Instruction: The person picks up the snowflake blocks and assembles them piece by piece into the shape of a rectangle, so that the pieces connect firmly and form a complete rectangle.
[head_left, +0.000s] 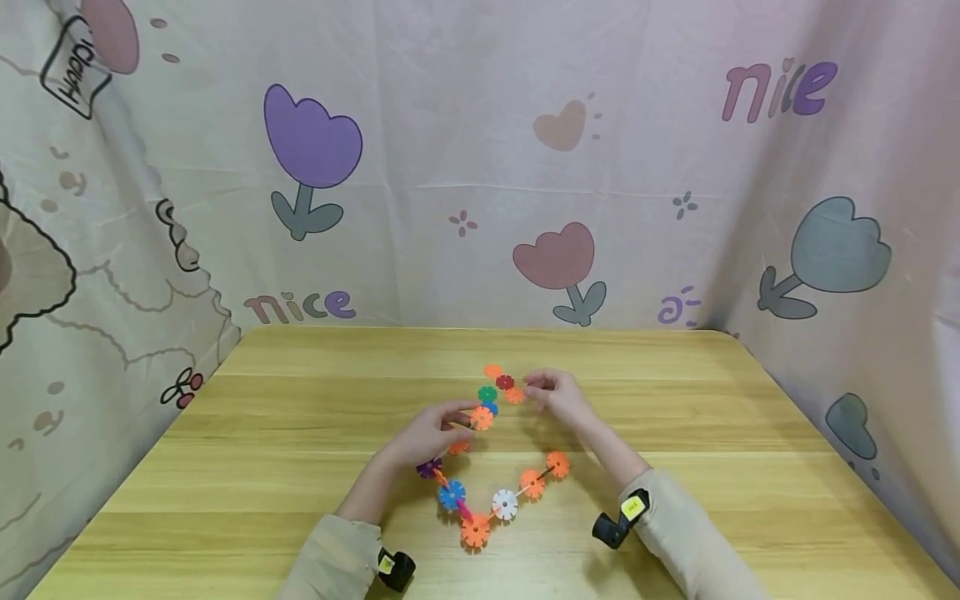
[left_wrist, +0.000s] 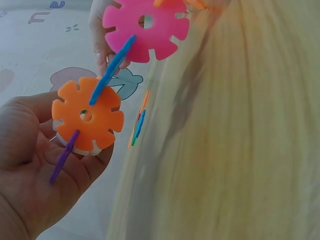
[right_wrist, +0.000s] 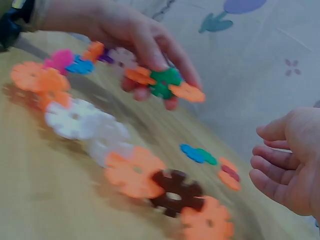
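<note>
My left hand (head_left: 431, 433) pinches one end of a chain of notched plastic snowflake discs (head_left: 452, 495) and lifts that end off the table. In the right wrist view a green disc (right_wrist: 165, 83) and an orange disc (right_wrist: 188, 92) stick out from its fingers. From there the chain bends down in a V and up to an orange end disc (head_left: 557, 465). My right hand (head_left: 562, 396) holds nothing, its fingers loosely bent beside a loose orange disc (head_left: 515, 396). A red disc (head_left: 505, 382) lies against that one.
Behind the left fingertips lie a green disc (head_left: 487, 393) and a blue disc (head_left: 490, 408). Another orange disc (head_left: 492, 371) is farthest back. The wooden table (head_left: 300, 375) ends at a printed curtain (head_left: 450, 150) behind it.
</note>
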